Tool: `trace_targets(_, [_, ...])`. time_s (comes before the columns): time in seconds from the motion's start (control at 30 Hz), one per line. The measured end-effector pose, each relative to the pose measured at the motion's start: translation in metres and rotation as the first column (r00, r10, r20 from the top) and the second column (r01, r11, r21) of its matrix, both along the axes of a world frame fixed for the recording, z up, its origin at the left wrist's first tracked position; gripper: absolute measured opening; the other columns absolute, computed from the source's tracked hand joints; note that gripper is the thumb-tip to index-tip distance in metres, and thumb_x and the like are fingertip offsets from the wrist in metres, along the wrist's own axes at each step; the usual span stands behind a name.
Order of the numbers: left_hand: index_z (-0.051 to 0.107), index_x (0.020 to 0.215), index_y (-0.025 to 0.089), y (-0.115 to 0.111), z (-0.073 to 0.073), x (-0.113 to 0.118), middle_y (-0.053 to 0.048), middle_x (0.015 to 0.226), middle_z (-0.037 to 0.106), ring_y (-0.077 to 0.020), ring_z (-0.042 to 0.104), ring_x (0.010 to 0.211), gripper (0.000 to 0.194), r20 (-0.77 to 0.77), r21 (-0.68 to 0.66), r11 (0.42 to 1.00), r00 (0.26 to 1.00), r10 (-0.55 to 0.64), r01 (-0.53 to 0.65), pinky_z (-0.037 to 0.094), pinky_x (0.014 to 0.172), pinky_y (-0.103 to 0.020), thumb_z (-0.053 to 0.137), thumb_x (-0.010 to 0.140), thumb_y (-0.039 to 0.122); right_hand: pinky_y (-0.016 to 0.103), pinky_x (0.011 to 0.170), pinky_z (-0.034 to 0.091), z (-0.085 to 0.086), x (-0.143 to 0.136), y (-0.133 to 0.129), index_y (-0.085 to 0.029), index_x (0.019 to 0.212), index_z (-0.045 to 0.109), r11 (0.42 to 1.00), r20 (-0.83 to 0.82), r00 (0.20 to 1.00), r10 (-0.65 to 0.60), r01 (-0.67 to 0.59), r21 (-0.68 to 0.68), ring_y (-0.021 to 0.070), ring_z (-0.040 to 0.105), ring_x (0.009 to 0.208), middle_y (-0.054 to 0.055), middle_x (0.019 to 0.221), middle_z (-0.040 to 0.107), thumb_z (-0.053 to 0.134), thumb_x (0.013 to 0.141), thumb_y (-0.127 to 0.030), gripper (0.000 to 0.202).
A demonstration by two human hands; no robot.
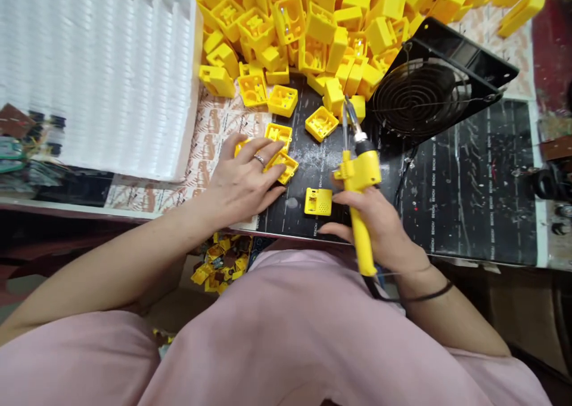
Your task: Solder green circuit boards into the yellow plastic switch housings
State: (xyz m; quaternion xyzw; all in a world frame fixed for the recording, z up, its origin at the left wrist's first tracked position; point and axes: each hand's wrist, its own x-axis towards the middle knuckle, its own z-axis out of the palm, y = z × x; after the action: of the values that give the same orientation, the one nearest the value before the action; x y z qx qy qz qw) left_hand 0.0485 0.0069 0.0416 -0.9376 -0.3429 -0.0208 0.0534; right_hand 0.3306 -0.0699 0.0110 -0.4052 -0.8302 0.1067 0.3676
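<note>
My left hand (245, 176) lies palm down with its fingers apart over a few small yellow plastic housings on the bench. One open yellow housing (289, 166) is under its fingertips, and another yellow housing (277, 133) sits just beyond them. In my right hand (379, 221) is a yellow soldering iron (360, 215), its metal tip pointing away from me and its black cord trailing over the wrist. A yellow housing (318, 202) with a pattern of small holes lies between my hands, beside the right fingertips and apart from them.
A large heap of yellow housings (313, 30) covers the back of the bench. A black fan (420, 96) stands tilted at right. At left is a ribbed white foam tray (111, 78). Loose housings (322, 123) lie before the heap. More yellow parts (221, 266) sit below the bench edge.
</note>
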Motion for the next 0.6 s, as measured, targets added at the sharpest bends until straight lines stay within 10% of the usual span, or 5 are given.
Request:
trace_targets(0.17, [0.077,0.121,0.019,0.007,-0.001,0.011,-0.015,0.135,0.077,-0.0353,0.073,0.126,0.031,-0.012,-0.017,0.997,0.997,-0.073,0.073,0.049,0.12,-0.063,0.05,0.109,0.028,0.033,0.079,0.064,-0.012,-0.018,-0.003,-0.023,0.127,0.061,0.999,0.039,0.999,-0.032,0.031,0.038,0.021,0.077,0.084,0.004,0.098,0.077,0.072,0.104,-0.033,0.028])
trace_targets(0.37, [0.074,0.128,0.02,-0.006,-0.007,0.024,-0.01,0.106,0.079,-0.0308,0.075,0.105,0.047,0.065,-0.041,0.958,0.957,-0.283,0.285,0.047,0.12,-0.067,0.052,0.108,0.057,0.027,0.081,0.065,-0.009,-0.012,-0.017,-0.026,0.128,0.058,0.984,0.006,0.984,-0.177,0.176,0.017,0.0187,0.081,0.087,0.002,0.105,0.081,0.069,0.106,-0.032,0.026])
trace_targets(0.6, [0.054,0.153,0.019,-0.016,0.002,-0.01,-0.019,0.15,0.065,-0.0396,0.065,0.134,0.063,0.201,0.031,0.982,0.961,-0.189,0.186,0.034,0.127,-0.073,0.06,0.104,0.059,0.04,0.098,0.067,-0.016,0.014,-0.005,-0.03,0.14,0.054,0.949,-0.011,0.958,-0.287,0.286,0.135,0.0277,0.078,0.117,0.008,0.132,0.077,0.071,0.104,-0.033,0.039])
